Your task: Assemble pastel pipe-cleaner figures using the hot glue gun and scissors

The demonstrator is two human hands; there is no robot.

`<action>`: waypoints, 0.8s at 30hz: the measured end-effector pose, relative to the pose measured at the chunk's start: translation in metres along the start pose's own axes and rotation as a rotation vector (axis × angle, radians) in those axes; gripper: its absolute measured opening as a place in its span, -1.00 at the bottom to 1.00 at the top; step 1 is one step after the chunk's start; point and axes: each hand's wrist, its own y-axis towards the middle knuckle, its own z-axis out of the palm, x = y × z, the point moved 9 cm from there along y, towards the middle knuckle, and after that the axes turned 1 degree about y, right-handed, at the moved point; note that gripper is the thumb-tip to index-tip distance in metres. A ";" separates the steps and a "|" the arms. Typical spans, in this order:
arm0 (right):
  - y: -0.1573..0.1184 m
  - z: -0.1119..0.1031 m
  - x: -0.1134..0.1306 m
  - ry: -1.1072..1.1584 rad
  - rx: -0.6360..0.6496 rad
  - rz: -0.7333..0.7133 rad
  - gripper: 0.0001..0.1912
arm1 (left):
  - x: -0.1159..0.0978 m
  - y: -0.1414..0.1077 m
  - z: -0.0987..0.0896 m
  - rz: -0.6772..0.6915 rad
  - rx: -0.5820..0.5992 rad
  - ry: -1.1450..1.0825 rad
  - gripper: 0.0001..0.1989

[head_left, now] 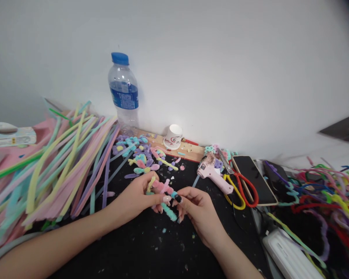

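Pinching 1 fuzzy string [163,187], the left hand [142,194] and the right hand [196,204] hold it in the near middle, left of the glue gun [215,178]; 1 bottle [123,95] and 1 cup [172,138] stand far off

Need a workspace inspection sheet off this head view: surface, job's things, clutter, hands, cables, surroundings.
Surface: black tabletop, flecked with small scraps.
Job's things: multicoloured fuzzy piece held between the hands; pastel stems heaped at left; glue gun lying at right.
Clutter: bottle and paper cup by the wall; red and yellow scissor handles between glue gun and phone; white ribbed case at lower right.
Hands: left hand grips the piece; right hand has its fingers pinched at the piece's right end.
Cables: grey band at lower left, possibly a cable.
Surroundings: plain pale wall behind; no other person seen.
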 end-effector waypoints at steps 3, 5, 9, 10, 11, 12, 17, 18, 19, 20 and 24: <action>0.000 -0.001 0.000 0.000 -0.011 0.000 -0.86 | -0.002 0.000 -0.001 0.019 -0.004 0.009 -0.68; -0.001 -0.001 0.000 -0.003 -0.010 0.001 -0.86 | -0.003 0.000 -0.001 0.022 -0.012 0.018 -0.70; -0.001 -0.001 0.000 -0.010 -0.012 0.004 -0.86 | -0.003 0.000 -0.004 0.007 -0.047 0.044 -0.73; -0.001 -0.001 0.000 -0.009 -0.015 0.006 -0.86 | -0.004 -0.001 -0.004 0.007 -0.052 0.045 -0.73; -0.001 -0.001 0.000 -0.007 -0.017 0.011 -0.86 | -0.005 -0.001 -0.003 0.008 -0.050 0.044 -0.73; -0.001 0.000 0.000 -0.005 -0.015 0.015 -0.86 | -0.006 -0.001 -0.003 0.012 -0.046 0.042 -0.74; -0.002 -0.001 0.003 -0.009 -0.038 0.003 -0.85 | -0.010 -0.002 -0.002 0.033 -0.042 0.026 -0.78; -0.002 -0.001 0.003 -0.014 -0.042 0.004 -0.85 | -0.010 -0.001 -0.003 0.030 -0.053 0.024 -0.77; -0.002 -0.001 0.003 -0.021 -0.044 0.007 -0.84 | -0.010 -0.001 -0.004 0.024 -0.064 0.024 -0.77; -0.002 -0.001 0.003 -0.027 -0.042 0.012 -0.84 | -0.009 -0.002 -0.005 0.015 -0.074 0.025 -0.77; -0.002 -0.001 0.002 -0.031 -0.045 0.017 -0.82 | -0.007 -0.003 -0.008 -0.007 -0.100 0.036 -0.78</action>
